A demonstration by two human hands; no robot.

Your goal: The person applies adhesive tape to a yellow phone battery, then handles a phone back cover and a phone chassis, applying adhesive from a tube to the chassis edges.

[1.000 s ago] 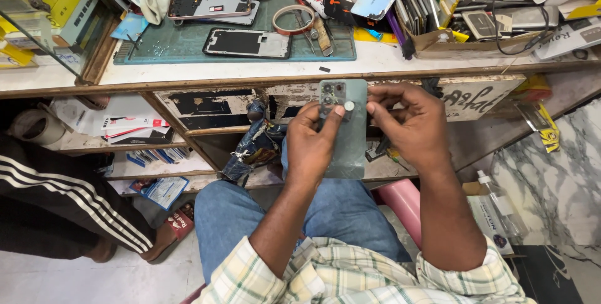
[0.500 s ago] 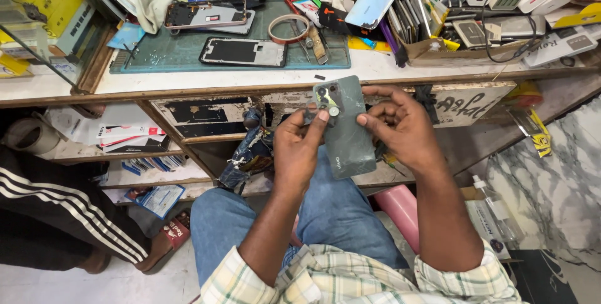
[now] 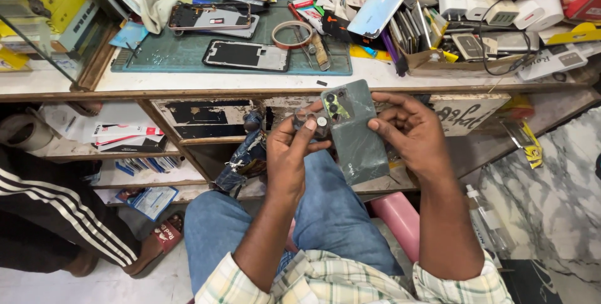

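The dark green phone back cover (image 3: 354, 130) is held over the lap, just below the front edge of the surface (image 3: 206, 85), tilted with its camera cutouts toward the top. The right hand (image 3: 410, 132) grasps its right edge, fingers curled around it, while the left hand (image 3: 294, 147) pinches a small camera-lens piece (image 3: 316, 123) between thumb and fingertips right against the cover's upper left corner. To do this well, I judge the right hand should hold the cover steady and level while the left lines the small piece up squarely with the cutout (a slip would drop it to the floor). Beyond, 2 opened phones (image 3: 246, 55) lie on a green work mat (image 3: 163, 53) beside a tape roll (image 3: 293, 33).
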